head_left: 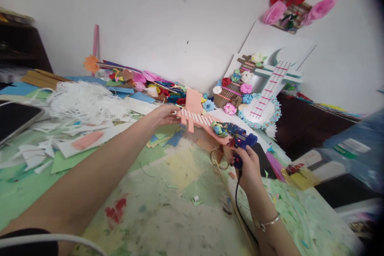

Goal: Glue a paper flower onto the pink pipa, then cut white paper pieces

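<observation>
My left hand (166, 115) is closed on the left end of a peach-coloured paper craft piece (198, 118), which has a row of slanting white strips along it. In my right hand (249, 166) is a blue hot glue gun (243, 141) with a small red light lit and a black cord running down from its grip. The gun's nozzle end is hidden behind the craft and a blue-and-green paper flower (219, 129) at the craft's right end. Just left of my right hand, a pair of scissors (220, 159) shows its gold-coloured handles.
Tangled white string (84, 102) and paper scraps (87, 141) cover the table's left side. A phone or tablet (18, 119) lies at the left edge. Paper-flower guitar crafts (261, 112) lean on the wall. Clear plastic packaging (345, 156) is at the right.
</observation>
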{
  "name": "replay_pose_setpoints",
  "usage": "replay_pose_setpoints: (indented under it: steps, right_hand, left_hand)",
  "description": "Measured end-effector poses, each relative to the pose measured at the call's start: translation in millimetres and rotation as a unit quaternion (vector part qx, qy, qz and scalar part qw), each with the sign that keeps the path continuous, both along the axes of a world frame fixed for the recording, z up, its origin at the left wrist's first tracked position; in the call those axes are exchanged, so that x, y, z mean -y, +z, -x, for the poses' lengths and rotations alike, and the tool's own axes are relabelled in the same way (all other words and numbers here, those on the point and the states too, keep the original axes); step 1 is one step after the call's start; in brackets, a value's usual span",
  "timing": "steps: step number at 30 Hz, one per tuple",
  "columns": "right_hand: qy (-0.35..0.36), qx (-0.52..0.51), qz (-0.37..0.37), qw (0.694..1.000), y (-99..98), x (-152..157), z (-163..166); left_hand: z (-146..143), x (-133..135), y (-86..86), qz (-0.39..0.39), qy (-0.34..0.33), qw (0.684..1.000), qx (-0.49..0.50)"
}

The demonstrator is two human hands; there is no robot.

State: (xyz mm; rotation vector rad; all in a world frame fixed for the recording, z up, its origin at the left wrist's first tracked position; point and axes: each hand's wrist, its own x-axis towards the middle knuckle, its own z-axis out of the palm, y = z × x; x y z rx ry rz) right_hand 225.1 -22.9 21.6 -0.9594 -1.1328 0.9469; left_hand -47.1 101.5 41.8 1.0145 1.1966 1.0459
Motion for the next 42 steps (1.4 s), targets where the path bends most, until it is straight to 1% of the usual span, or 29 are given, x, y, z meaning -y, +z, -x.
replay_pose_setpoints:
  steps: [3,5,8,10,15,19,26,32,37,42]
  right_hand:
    - [-0.022,0.021,-0.028,0.999,5.9,3,-3]
    - [-0.034,0.070,-0.039,0.996,9.5,6,-6]
    - [-0.059,0.153,-0.045,0.985,14.0,10,-12]
    - [-0.062,0.177,-0.045,0.981,17.0,14,-15]
    - [-0.069,0.241,-0.026,0.968,23.8,21,-20]
    - [-0.080,0.274,-0.004,0.958,24.3,22,-26]
    - [-0.079,0.255,0.014,0.964,21.6,19,-31]
    - [-0.081,0.258,0.024,0.962,22.3,22,-31]
    - [-0.085,0.279,0.018,0.956,23.0,24,-29]
    - [-0.077,0.276,0.026,0.958,23.9,25,-28]
  left_hand:
    - [-10,2,4.8,-0.053,-0.015,0.996,0.065]
    - [-16,3,8.9,-0.069,-0.021,0.989,0.127]
    - [-24,7,16.0,-0.052,-0.028,0.977,0.204]
    - [-28,11,21.4,-0.043,-0.032,0.972,0.227]
    - [-36,23,33.5,-0.057,-0.038,0.972,0.227]
    - [-38,28,38.1,-0.068,-0.040,0.968,0.239]
    - [-38,31,38.2,-0.072,-0.042,0.970,0.230]
    - [-35,27,35.7,-0.089,-0.054,0.973,0.206]
    - [-35,24,35.2,-0.075,-0.050,0.971,0.219]
    - [-38,29,37.4,-0.066,-0.045,0.969,0.235]
